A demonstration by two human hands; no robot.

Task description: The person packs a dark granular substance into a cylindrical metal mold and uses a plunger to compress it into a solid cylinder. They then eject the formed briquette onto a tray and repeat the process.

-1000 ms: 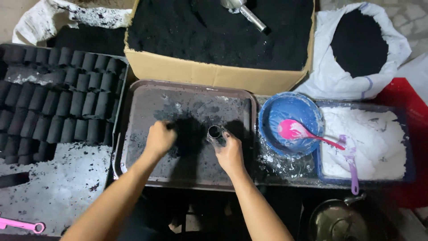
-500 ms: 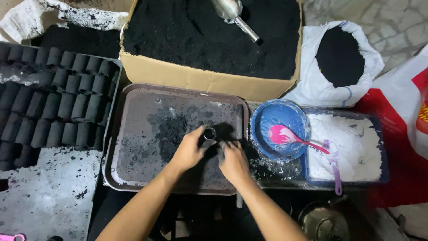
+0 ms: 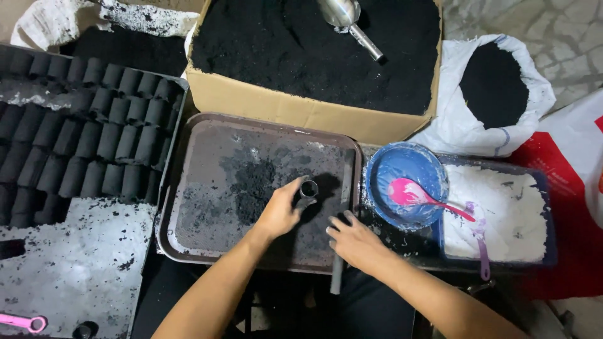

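Observation:
My left hand (image 3: 281,212) grips a small dark metal tube (image 3: 308,189) that stands upright on the brown tray (image 3: 201,157). A patch of black powder (image 3: 252,184) lies just left of the tube. To the right and nearer me, my right hand (image 3: 355,242) has its fingers spread and lies over a thin grey rod (image 3: 336,280). The rod sticks out past the tray's front edge. I cannot tell whether that hand grips the rod.
Behind the tray stands a cardboard box of black powder (image 3: 301,103) with a metal scoop (image 3: 347,17). A blue bowl (image 3: 402,164) holds a pink spoon (image 3: 416,191). Further right are a tub of white powder (image 3: 509,216) and a white sack (image 3: 465,119). Rows of black cylinders (image 3: 81,138) lie at left.
My left hand left the powder patch and took hold of the tube. My right hand let go of the tube and moved toward me onto the rod.

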